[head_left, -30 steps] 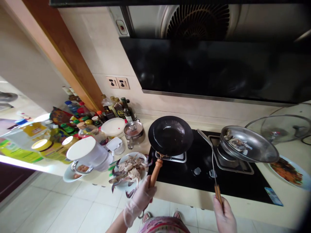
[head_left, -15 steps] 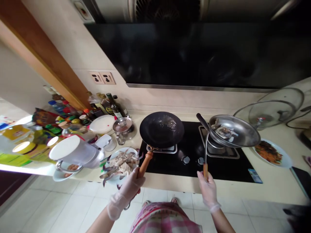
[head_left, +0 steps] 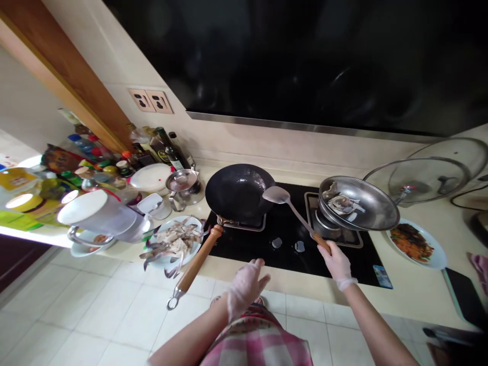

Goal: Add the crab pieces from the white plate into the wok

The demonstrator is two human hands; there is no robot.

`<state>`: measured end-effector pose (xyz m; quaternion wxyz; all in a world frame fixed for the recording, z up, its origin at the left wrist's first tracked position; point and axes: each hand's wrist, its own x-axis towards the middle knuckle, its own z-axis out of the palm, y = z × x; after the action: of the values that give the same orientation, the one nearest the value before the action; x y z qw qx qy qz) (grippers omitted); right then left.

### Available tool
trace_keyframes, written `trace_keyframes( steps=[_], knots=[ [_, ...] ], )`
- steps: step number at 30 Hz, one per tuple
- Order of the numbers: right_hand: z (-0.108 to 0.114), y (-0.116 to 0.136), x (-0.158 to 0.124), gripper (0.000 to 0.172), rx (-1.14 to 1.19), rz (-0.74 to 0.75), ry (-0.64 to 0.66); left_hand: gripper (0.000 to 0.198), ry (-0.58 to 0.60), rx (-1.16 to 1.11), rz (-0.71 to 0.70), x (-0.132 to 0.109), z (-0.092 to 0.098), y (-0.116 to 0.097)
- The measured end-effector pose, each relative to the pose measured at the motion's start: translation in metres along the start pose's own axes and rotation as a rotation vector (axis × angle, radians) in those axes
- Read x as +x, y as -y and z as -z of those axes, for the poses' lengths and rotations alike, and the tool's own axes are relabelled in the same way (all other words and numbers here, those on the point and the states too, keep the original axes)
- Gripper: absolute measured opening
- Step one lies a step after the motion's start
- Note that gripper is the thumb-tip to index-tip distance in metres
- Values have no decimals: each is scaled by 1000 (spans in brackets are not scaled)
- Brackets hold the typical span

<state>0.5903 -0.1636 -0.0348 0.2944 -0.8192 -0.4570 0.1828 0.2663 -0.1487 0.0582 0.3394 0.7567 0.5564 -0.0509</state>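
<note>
Wearing a clear glove, my left hand (head_left: 248,280) is off the wok's wooden handle, in front of the counter edge, with its fingers stretched out and nothing in them. My gloved right hand (head_left: 338,262) grips the wooden handle of a metal wok spatula (head_left: 277,194), whose blade hovers at the right rim of the black wok (head_left: 232,193). The wok is on the left burner, its inside wet and shiny. On the right burner stands a steel frying pan (head_left: 381,208) holding crab pieces (head_left: 343,204). More cut crab (head_left: 177,239) heaps on a plate at left.
A white pot (head_left: 95,216), a lidded glass jar (head_left: 185,185), bottles (head_left: 171,147) and jars crowd the left counter. To the right are a plate of cooked food (head_left: 412,244), glass lids (head_left: 423,180) and a phone (head_left: 463,297). A range hood (head_left: 297,66) hangs above.
My left hand has let go of the wok handle and moved right. The spatula has swung from the steel pan's side over to the wok's right rim. The view has shifted slightly.
</note>
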Motion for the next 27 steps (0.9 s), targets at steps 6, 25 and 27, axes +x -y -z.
trace_keyframes(
  steps=[6,25,27],
  knots=[
    [-28,1,42,30,-64,223,81,44,-9,141,141,94,-21,-48],
    [-49,-12,-68,61,100,134,-66,37,46,77,148,114,-19,-46],
    [-52,-9,-87,59,154,83,-16,36,54,43,153,115,-18,-45]
  ],
)
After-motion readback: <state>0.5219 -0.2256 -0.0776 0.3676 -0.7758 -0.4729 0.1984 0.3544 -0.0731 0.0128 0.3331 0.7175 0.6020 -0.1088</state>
